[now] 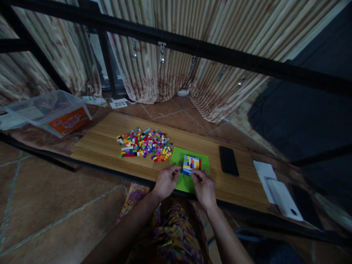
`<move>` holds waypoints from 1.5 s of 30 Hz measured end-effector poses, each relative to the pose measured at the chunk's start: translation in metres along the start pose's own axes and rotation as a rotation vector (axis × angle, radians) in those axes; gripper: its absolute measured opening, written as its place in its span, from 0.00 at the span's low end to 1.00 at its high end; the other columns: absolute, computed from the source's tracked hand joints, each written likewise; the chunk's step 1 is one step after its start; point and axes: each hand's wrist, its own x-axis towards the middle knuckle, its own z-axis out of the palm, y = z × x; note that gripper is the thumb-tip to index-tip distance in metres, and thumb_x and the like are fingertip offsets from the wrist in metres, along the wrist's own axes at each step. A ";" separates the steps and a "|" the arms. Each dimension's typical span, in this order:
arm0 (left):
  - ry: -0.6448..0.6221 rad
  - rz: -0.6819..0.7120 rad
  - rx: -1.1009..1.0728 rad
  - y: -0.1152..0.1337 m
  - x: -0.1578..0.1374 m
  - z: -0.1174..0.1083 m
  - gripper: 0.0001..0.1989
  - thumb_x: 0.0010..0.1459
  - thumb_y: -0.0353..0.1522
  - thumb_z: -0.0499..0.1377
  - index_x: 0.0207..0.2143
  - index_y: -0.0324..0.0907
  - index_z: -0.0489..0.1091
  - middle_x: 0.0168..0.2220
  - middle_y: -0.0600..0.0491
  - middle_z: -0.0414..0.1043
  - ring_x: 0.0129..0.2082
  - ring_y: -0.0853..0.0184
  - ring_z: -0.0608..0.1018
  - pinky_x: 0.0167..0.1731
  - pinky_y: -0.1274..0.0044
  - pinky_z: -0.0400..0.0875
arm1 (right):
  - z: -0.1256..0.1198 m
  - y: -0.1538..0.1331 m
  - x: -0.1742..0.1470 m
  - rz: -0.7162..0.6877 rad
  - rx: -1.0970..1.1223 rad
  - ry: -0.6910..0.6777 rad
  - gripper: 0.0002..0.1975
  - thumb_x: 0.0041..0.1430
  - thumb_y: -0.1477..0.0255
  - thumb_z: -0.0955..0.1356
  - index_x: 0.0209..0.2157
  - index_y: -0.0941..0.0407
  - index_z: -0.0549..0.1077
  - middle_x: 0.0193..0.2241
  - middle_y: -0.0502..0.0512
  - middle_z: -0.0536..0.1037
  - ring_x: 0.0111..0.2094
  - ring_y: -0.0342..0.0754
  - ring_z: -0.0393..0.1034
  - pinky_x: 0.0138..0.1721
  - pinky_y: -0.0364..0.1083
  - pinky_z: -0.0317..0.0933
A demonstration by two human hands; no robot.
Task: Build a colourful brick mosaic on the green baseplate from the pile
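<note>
A green studded baseplate (pixel 203 157) lies at the front edge of the wooden board, with a low block of multicoloured toy bricks (pixel 191 163) built on it. White, blue, yellow and red bricks show on its top. My left hand (pixel 166 181) is at the block's left side, thumb and forefinger a little apart with nothing visible between them. Over the block's front right corner, my right hand (pixel 205 186) has its thumb and fingertips closed together. Whatever small piece they may pinch is too small to make out.
Many loose toy bricks (pixel 145 143) are spread left of the baseplate on the wooden board (pixel 101 141). A black phone (pixel 228 160) lies to the right. Further right are papers and a white device (pixel 284 200). A clear plastic bin (pixel 49 110) stands far left. A dark metal bar crosses above.
</note>
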 end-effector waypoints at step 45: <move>-0.094 0.242 0.704 0.001 -0.017 0.029 0.27 0.61 0.24 0.49 0.62 0.41 0.55 0.52 0.46 0.70 0.49 0.61 0.73 0.50 0.71 0.71 | 0.016 0.009 -0.027 -0.224 -0.442 0.048 0.19 0.64 0.76 0.57 0.52 0.57 0.72 0.42 0.60 0.75 0.43 0.51 0.66 0.45 0.49 0.63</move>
